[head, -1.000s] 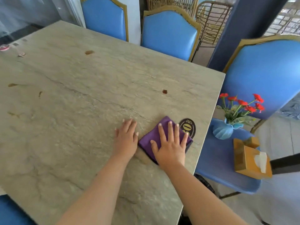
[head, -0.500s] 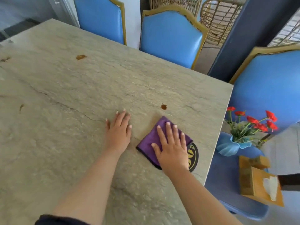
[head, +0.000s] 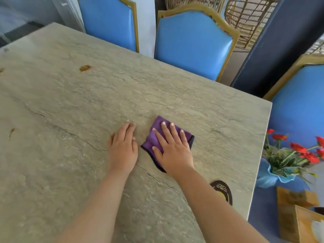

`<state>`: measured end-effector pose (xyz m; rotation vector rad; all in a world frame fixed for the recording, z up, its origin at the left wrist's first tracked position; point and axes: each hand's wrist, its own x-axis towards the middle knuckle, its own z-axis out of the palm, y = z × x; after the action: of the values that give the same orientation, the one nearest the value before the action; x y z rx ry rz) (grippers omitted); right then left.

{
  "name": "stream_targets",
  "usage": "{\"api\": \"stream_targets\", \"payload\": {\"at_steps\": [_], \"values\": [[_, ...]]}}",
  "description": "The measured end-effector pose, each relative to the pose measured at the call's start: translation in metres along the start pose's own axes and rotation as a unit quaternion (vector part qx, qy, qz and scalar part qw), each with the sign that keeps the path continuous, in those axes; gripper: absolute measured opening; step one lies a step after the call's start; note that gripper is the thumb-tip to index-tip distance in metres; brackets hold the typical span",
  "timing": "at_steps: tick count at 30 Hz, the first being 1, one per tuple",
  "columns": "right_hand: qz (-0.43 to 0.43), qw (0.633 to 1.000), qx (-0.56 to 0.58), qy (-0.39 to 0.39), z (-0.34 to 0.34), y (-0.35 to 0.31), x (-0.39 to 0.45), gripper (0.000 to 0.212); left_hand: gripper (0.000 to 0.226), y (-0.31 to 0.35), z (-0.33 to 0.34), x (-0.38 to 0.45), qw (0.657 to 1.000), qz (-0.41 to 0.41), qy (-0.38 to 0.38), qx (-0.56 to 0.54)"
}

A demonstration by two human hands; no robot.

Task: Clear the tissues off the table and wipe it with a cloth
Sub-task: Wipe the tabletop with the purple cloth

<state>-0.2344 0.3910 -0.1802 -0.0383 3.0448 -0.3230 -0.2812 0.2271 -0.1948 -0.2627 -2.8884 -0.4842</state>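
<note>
Head view of a grey-green stone-textured tabletop (head: 87, 106) during wiping. The right hand (head: 172, 148) lies flat, palm down, on a folded purple microfibre cloth with a dark edge (head: 154, 139); its fingers are straight and spread, pressing the cloth against the table rather than curling round it. The cloth lies right of the table's centre, well in from the far and right edges. The left hand (head: 123, 148) rests flat on the bare stone just beside the cloth, fingers straight and together, holding nothing. A small brown stain (head: 85, 68) marks the table towards the far left, and a thinner brown streak (head: 11, 132) lies near the left edge. A dark oval badge with gold lettering (head: 223, 192) sits on the table near its right edge, partly hidden by the right forearm. Blue padded chairs with gold frames (head: 192, 42) stand along the far side. On a blue chair seat to the right stand a pale blue vase of red flowers (head: 273, 174) and a wooden tissue box (head: 298, 218), the box cut off by the lower right corner.
</note>
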Motion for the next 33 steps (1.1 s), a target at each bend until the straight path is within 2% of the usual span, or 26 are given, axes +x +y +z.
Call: {"api": "stream_targets", "payload": {"at_steps": [2,6,9,12,15,18,20,21,24,26,27,29,31,33], "values": [[0.039,0.999,0.002,0.033,-0.001,0.016,0.007,0.059,0.051,-0.003,0.000,0.013,0.999,-0.018,-0.027,0.043],[0.224,0.974,-0.007,0.025,-0.013,0.035,0.076,0.068,0.058,-0.005,0.007,0.024,0.992,-0.031,-0.072,0.095],[0.256,0.967,0.003,0.015,-0.019,0.025,0.138,0.074,0.059,-0.005,0.007,0.025,0.992,-0.029,-0.075,0.100],[0.178,0.984,-0.006,-0.009,-0.018,-0.002,0.170,0.070,0.062,-0.005,0.009,0.023,0.993,-0.035,-0.069,0.091],[0.010,0.999,-0.026,-0.028,-0.012,-0.028,0.150,0.064,0.066,-0.008,0.008,0.024,0.992,-0.090,-0.035,0.077],[-0.156,0.986,-0.045,-0.031,-0.007,-0.012,0.109,0.066,0.066,-0.010,0.009,0.025,0.988,-0.125,-0.035,0.081],[-0.151,0.987,-0.052,-0.030,-0.013,0.019,0.107,0.071,0.066,-0.009,0.007,0.025,0.987,-0.123,-0.051,0.091],[-0.107,0.992,-0.062,-0.018,-0.016,0.033,0.114,0.073,0.066,-0.008,0.006,0.025,0.986,-0.124,-0.062,0.096],[0.108,0.993,-0.048,0.005,-0.022,0.043,0.146,0.071,0.062,-0.003,0.002,0.026,0.980,-0.126,-0.099,0.118],[0.182,0.983,-0.018,0.002,-0.021,0.021,0.162,0.070,0.061,-0.002,0.002,0.027,0.979,-0.134,-0.103,0.117],[0.177,0.984,-0.013,-0.002,-0.018,0.006,0.163,0.070,0.061,-0.002,0.001,0.027,0.979,-0.133,-0.101,0.118],[0.104,0.994,-0.020,-0.008,-0.009,-0.025,0.149,0.068,0.066,-0.004,-0.001,0.027,0.984,-0.124,-0.080,0.100],[0.000,0.999,-0.034,-0.016,-0.002,-0.045,0.116,0.066,0.077,-0.006,-0.005,0.027,0.991,-0.123,-0.039,0.018],[-0.106,0.992,-0.049,-0.043,0.000,-0.040,0.080,0.067,0.075,-0.011,-0.010,0.027,0.986,-0.136,-0.017,-0.096]]}}
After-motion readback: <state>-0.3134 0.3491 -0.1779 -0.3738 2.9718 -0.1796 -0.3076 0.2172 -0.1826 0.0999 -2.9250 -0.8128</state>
